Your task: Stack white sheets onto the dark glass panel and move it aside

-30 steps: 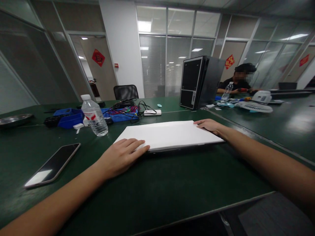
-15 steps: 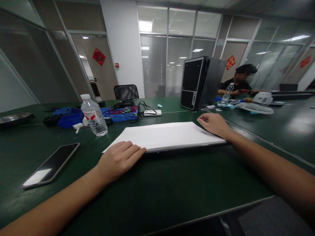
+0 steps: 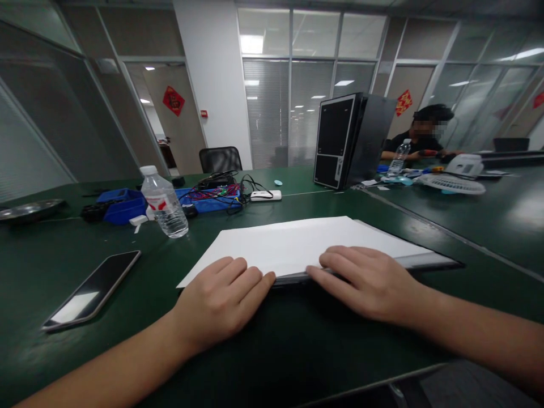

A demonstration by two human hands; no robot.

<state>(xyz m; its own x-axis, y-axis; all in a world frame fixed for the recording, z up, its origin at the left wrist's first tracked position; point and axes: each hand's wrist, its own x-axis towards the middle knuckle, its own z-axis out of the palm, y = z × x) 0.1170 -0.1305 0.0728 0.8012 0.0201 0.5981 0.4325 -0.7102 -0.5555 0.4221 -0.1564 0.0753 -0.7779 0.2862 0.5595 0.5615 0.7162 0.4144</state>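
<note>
White paper [image 3: 284,243] lies flat on the green table over a thin dark backing [image 3: 454,263], which shows along the right and near edges; what kind of backing it is I cannot tell. Over the paper's near edge, left of centre, curl the fingers of my left hand [image 3: 225,292], its thumb along the edge. My right hand [image 3: 374,283] is on the same edge just right of centre, fingers bent on top and thumb at the front. Both hands pinch the paper's edge, a short gap between them. The fingertips are partly hidden.
A phone [image 3: 91,292] and a water bottle [image 3: 165,207] are at the left. Blue trays [image 3: 123,207] with tangled cables stand behind. A black computer case [image 3: 352,141] rises at the back, and a person [image 3: 408,141] sits far right near a white fan [image 3: 454,181].
My right hand has come from the paper's far right side to its near edge, beside my left hand. The right part of the sheet and dark backing now shows. The view has shifted slightly.
</note>
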